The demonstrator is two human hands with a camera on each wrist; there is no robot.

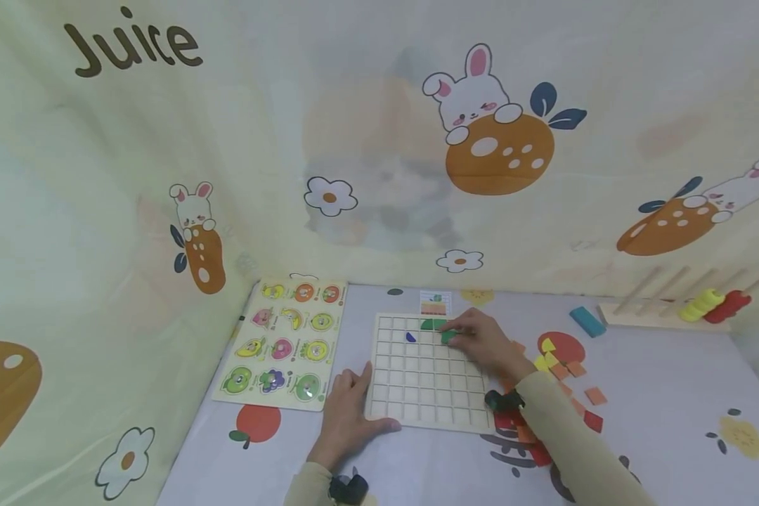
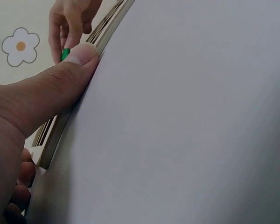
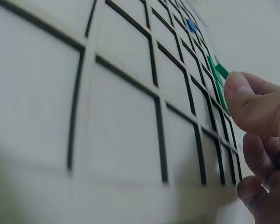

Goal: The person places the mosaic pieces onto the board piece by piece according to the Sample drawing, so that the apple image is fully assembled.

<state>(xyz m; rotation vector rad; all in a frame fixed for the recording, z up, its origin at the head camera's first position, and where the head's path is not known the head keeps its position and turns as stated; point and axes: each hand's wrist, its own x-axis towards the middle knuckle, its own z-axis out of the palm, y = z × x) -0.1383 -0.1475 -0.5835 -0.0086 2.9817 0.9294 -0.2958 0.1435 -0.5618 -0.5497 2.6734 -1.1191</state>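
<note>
A white grid board [image 1: 426, 372] lies on the table in front of the person. My left hand [image 1: 348, 414] braces its near left corner, thumb straight along the near edge and index finger at the left side. In the left wrist view, the thumb [image 2: 60, 79] presses against the board's edge [image 2: 53, 140]. Over the far part of the grid, my right hand [image 1: 483, 341] pinches a small green piece [image 1: 448, 337] between thumb and fingers. Green pieces [image 1: 431, 324] sit in the far row close to those fingertips, and a blue piece [image 1: 410, 337] lies in the grid left of them.
A small picture card [image 1: 435, 303] lies behind the board. Left stands a fruit puzzle board [image 1: 287, 344]. Orange, red and yellow pieces [image 1: 596, 396] are scattered beside the right forearm. A teal block [image 1: 587, 322] and a wooden peg stand [image 1: 664, 318] with rings are at the far right.
</note>
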